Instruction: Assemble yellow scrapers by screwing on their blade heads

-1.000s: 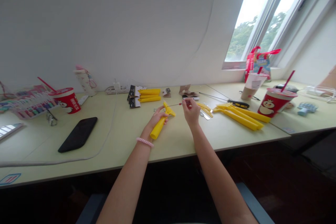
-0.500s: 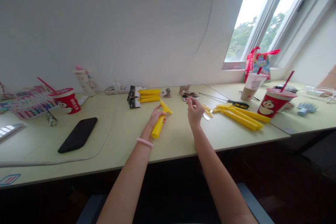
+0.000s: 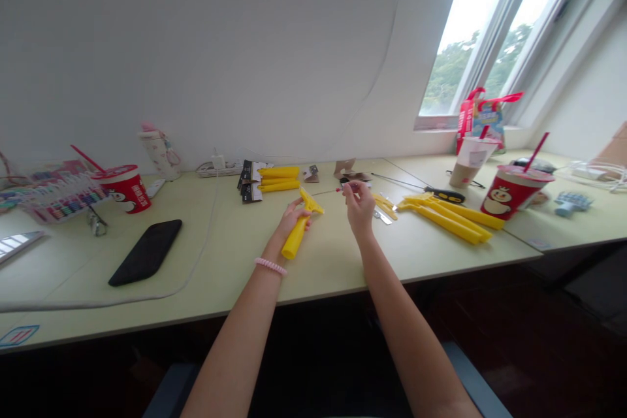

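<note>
My left hand (image 3: pixel 292 217) is wrapped around a yellow scraper (image 3: pixel 295 235), its round handle towards me and its wide head angled away. My right hand (image 3: pixel 360 206) pinches a thin screwdriver (image 3: pixel 325 192) with a bit of red by the fingers. The shaft points left at the scraper's head; whether the tip touches it I cannot tell. Most of the screwdriver's handle is hidden in my fingers. Just right of that hand lie small yellow parts (image 3: pixel 386 206) and a metal blade (image 3: pixel 383 216). Farther right, several yellow scrapers (image 3: pixel 448 217) lie in a bunch.
Packaged yellow handles with black cards (image 3: pixel 251 181) lie at the back, near a brown card piece (image 3: pixel 345 168). A long black-handled screwdriver (image 3: pixel 445 195) rests behind the bunch. Red cups (image 3: pixel 514 191) stand at right and left; a black phone (image 3: pixel 145 253) lies left by a white cable (image 3: pixel 202 248).
The thin screwdriver now shows in my right hand, its shaft extending towards the scraper's head. My right hand has shifted slightly left; the left hand holds nearly still.
</note>
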Demonstrator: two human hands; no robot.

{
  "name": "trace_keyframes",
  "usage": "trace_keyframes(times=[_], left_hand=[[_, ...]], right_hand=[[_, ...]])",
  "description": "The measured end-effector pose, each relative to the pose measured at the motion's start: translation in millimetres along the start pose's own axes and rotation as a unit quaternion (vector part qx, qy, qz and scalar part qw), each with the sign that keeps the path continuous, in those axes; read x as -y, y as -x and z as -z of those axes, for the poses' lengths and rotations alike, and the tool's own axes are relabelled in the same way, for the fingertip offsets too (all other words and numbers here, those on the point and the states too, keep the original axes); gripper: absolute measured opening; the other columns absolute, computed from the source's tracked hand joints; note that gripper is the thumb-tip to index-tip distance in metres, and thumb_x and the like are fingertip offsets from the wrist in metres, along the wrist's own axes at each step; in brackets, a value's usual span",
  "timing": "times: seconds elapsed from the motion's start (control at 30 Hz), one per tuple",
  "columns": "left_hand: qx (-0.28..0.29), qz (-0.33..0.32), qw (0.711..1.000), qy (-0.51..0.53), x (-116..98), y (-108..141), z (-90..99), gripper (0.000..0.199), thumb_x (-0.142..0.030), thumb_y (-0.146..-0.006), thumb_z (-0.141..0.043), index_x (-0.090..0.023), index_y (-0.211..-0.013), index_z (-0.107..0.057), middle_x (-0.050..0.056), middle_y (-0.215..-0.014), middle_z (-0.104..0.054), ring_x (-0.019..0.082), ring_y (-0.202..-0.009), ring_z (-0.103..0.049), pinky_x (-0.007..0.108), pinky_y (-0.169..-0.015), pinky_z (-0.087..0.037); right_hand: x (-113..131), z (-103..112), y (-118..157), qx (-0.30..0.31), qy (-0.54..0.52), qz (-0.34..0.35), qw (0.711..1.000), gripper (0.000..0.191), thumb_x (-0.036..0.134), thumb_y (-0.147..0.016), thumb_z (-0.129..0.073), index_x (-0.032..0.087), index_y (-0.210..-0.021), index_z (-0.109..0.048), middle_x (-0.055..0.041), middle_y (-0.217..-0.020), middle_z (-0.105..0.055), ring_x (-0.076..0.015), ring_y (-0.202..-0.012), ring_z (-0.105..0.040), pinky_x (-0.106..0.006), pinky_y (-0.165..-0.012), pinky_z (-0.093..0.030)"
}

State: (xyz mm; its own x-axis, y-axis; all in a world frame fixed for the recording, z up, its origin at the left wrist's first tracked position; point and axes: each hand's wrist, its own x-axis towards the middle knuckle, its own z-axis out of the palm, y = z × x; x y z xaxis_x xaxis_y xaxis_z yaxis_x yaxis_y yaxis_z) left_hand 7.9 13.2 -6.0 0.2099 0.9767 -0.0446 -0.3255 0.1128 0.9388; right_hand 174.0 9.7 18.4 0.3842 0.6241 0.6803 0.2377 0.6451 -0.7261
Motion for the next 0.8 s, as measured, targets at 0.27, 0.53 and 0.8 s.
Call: trace_keyframes(times=[0.27, 0.53, 0.8], left_hand=[[0.029, -0.003, 1.000, -0.007, 0.2, -0.2, 0.2, 0.067, -0.008, -0.065, -0.056, -0.019, -0.128, -0.035, 0.004, -0.082, -0.058, 0.005, -0.042, -0.049, 0.016, -0.037, -0.037], [0.034, 0.006, 0.999, -0.004, -1.2, 1.9, -0.2, 0.069, -0.009, -0.064, -0.057, -0.022, -0.129, -0.034, 0.005, -0.088, -0.058, 0.004, -0.044, -0.049, 0.016, -0.038, -0.038], [0.054, 0.003, 0.998, -0.024, -3.4, 6.7, -2.6, 0.065, -0.009, -0.066, -0.055, -0.018, -0.127, -0.037, 0.007, -0.087, -0.058, 0.005, -0.045, -0.050, 0.017, -0.039, -0.039]], right_hand=[[-3.0, -1.9, 2.1, 0.034, 0.005, 0.018, 0.999, 0.021, 0.039, -0.080, -0.050, 0.019, -0.083, -0.054, -0.0030, -0.073, -0.060, -0.0140, -0.066, -0.055, -0.026, -0.058, -0.045], [-2.6, -0.6, 2.1, 0.042, 0.020, 0.018, 0.999, 0.023, 0.041, -0.080, -0.049, 0.018, -0.083, -0.054, -0.0032, -0.073, -0.060, -0.0141, -0.065, -0.055, -0.026, -0.057, -0.045], [-1.5, 3.4, 3.1, 0.064, 0.050, 0.063, 0.995, 0.016, 0.032, -0.083, -0.044, 0.019, -0.081, -0.054, -0.0020, -0.075, -0.058, -0.0148, -0.071, -0.054, -0.028, -0.065, -0.043]])
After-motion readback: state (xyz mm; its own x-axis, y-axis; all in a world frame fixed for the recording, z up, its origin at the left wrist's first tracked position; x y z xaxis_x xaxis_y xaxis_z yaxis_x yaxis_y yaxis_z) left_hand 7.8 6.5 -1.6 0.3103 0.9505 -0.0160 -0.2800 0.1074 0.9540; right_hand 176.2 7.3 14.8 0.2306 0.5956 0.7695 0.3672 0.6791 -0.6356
